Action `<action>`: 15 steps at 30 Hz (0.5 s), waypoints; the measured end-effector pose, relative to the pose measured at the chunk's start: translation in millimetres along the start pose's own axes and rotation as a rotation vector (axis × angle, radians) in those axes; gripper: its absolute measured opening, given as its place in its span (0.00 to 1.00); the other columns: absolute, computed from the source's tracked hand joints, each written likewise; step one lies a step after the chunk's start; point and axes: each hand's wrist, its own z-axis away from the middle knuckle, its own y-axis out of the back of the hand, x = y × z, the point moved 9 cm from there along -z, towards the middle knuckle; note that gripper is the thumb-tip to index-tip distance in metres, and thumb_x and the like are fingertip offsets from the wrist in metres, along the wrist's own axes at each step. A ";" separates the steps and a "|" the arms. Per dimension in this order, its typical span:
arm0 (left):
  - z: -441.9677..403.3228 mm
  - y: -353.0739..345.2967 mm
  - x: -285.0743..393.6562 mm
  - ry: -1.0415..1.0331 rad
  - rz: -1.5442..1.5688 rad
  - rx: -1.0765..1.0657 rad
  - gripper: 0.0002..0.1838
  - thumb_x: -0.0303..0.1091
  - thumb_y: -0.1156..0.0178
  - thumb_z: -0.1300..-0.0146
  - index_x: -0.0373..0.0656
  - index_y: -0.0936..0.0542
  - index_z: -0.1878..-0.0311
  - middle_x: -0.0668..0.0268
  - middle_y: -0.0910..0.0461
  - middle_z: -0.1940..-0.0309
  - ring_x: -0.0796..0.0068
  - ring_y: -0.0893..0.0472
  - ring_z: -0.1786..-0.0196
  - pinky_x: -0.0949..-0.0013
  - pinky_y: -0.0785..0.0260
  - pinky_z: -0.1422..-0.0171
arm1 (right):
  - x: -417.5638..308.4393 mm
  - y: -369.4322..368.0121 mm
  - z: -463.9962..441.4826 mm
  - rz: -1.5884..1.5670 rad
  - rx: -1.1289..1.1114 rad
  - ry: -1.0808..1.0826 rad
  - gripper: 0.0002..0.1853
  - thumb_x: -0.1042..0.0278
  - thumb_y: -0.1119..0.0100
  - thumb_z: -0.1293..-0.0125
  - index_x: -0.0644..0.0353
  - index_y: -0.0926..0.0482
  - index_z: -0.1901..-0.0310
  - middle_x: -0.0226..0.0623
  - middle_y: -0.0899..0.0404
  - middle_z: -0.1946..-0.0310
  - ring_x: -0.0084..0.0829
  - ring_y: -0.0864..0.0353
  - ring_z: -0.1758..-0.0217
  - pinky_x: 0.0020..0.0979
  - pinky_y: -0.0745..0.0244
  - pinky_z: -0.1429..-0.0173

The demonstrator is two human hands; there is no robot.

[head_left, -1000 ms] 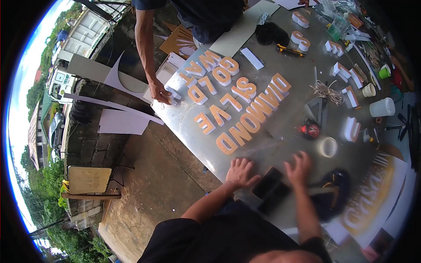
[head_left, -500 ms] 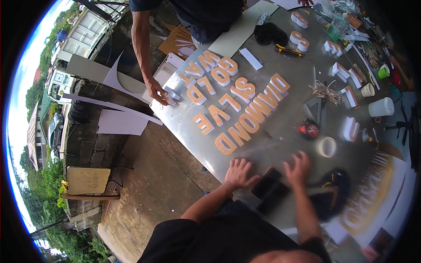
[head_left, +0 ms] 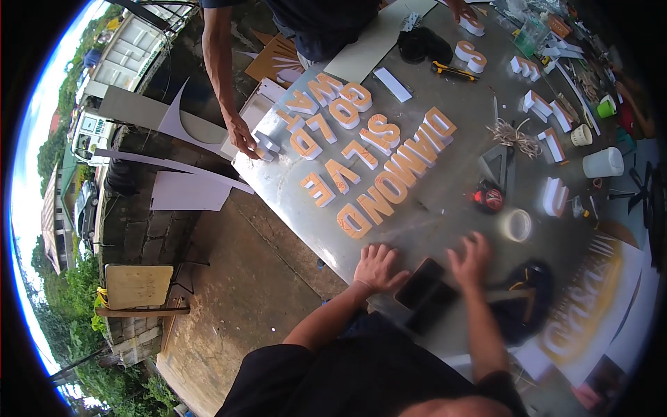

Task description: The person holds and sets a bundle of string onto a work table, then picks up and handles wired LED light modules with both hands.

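My left hand (head_left: 377, 269) lies flat on the metal tabletop (head_left: 326, 240) near its edge, fingers spread, holding nothing. Just to its right is a dark phone-like slab (head_left: 421, 279), with another dark flat object below it. My right hand (head_left: 470, 261) is on the far side of the slab, fingers apart and slightly blurred, also holding nothing. Beyond my hands stand orange-faced, white-sided block letters: a row reading DIAMOND (head_left: 394, 182), and shorter groups with a letter V (head_left: 343, 176) and a letter G (head_left: 356, 96).
Across the table, a co-worker's hand (head_left: 243, 141) touches a small letter piece (head_left: 265, 147); their other hand (head_left: 460, 8) is by a letter (head_left: 472, 27). Right of centre lie a tape roll (head_left: 517, 225), a red-black tape measure (head_left: 488, 197), string (head_left: 515, 137) and a white cup (head_left: 603, 163).
The view has shifted slightly. The co-worker's far hand has come in beside the top letter. My hands stay nearly where they were, spread on the table.
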 end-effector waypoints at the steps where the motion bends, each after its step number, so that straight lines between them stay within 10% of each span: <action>1: -0.8 -0.5 -0.2 0.004 -0.007 -0.007 0.36 0.70 0.41 0.35 0.47 0.24 0.39 0.57 0.29 0.51 0.52 0.32 0.46 0.53 0.42 0.35 | -0.4 0.8 -0.3 0.004 0.012 0.007 0.29 0.44 0.30 0.37 0.55 0.23 0.42 0.46 0.32 0.31 0.55 0.34 0.27 0.57 0.39 0.27; 15: -2.1 -2.7 0.2 0.037 -0.002 -0.058 0.36 0.67 0.40 0.36 0.46 0.24 0.39 0.57 0.28 0.49 0.52 0.31 0.43 0.51 0.43 0.33 | -0.5 2.6 -2.4 -0.004 -0.001 -0.011 0.30 0.43 0.30 0.36 0.55 0.23 0.42 0.46 0.33 0.31 0.55 0.35 0.28 0.57 0.40 0.26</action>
